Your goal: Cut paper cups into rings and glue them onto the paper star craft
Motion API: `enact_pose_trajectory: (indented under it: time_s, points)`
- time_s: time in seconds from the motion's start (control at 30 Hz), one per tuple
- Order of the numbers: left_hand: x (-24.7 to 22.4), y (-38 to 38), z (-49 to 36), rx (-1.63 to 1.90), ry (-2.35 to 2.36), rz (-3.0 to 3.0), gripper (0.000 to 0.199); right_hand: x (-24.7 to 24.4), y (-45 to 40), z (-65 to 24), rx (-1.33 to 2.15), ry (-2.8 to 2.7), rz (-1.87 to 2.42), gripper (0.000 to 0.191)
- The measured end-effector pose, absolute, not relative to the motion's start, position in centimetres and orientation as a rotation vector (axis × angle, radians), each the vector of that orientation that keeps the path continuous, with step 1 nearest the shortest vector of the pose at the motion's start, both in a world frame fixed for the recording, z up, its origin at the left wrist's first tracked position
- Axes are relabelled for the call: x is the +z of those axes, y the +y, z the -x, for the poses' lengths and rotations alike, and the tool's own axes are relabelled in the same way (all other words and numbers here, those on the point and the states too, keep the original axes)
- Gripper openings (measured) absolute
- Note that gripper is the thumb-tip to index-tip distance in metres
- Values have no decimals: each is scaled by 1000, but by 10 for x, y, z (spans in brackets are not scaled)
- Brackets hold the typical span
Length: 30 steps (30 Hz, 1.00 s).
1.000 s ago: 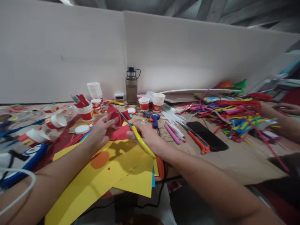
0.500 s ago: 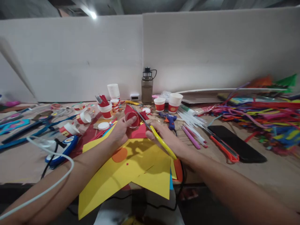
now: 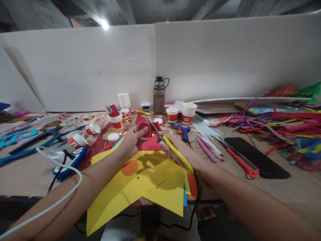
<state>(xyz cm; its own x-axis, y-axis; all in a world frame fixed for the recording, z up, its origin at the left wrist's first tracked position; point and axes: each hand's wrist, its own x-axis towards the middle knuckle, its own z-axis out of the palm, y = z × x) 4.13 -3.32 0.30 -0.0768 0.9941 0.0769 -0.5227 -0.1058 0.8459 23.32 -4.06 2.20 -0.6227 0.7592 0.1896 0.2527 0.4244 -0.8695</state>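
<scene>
My left hand (image 3: 134, 140) pinches a piece of red paper (image 3: 143, 130) marked with a round outline, thumb on its face. My right hand (image 3: 173, 145) is closed on yellow-handled scissors (image 3: 177, 152), whose blades point up and left along the right side of the red paper. Both hands are above yellow sheets (image 3: 120, 192), on which lie an orange circle (image 3: 129, 167) and a tiny red square. More red paper (image 3: 149, 143) lies between the hands, at the back of the yellow sheets.
Behind the hands stand a bottle (image 3: 159, 95) and paper cups (image 3: 189, 113). A glue gun (image 3: 185, 132), an orange cutter (image 3: 242, 160), a black phone (image 3: 255, 157) and colourful pipe cleaners (image 3: 281, 129) lie right. Tipped cups (image 3: 92, 128) and a white cable (image 3: 72, 187) are left.
The whole view has shifted slightly, so everything appears a little lower and further right. Both hands keep their hold on the red paper and the scissors.
</scene>
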Motion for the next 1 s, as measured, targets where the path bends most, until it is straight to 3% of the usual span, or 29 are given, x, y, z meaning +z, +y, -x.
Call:
enact_pose_trajectory:
  time_s: [0.5,1.0]
  points:
    - [2,-35,-43,1532,816,-831,34,20,-39,-233,794,-2243,830,34]
    - [3,-34,-43,1505,814,-873,36,16,-35,-232,768,-2232,833,41]
